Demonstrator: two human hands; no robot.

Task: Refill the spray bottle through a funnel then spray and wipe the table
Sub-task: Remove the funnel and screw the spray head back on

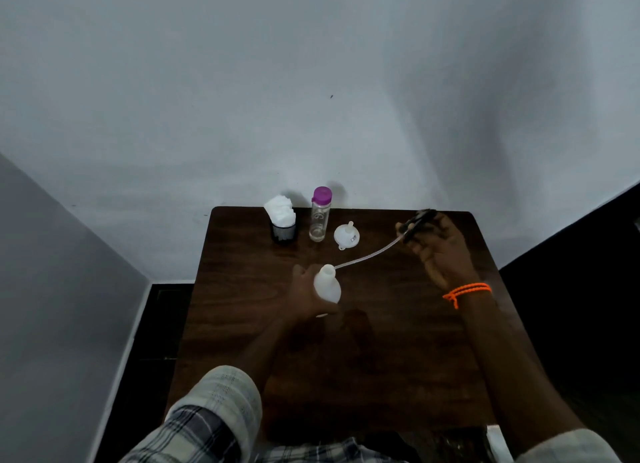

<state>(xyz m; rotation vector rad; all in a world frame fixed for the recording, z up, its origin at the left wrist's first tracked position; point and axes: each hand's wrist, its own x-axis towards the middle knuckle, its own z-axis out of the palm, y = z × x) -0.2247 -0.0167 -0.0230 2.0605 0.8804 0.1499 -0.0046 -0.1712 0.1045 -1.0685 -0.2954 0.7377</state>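
My left hand (304, 291) grips a white spray bottle body (327, 285) upright near the middle of the dark wooden table (381, 341). Its neck is uncapped. My right hand (438, 246) holds the black spray head (417, 223) up and to the right of the bottle. The head's thin clear dip tube (369, 254) slants down-left, and its tip lies at the bottle's mouth. A white funnel (346, 235) lies on the table behind the bottle. A clear water bottle (319, 216) with a purple cap stands left of the funnel.
A black mesh cup holding white tissues (282, 218) stands at the table's back left, next to the wall. The table's back edge meets a grey wall. Dark floor lies on both sides. An orange cord wraps my right wrist (465, 292).
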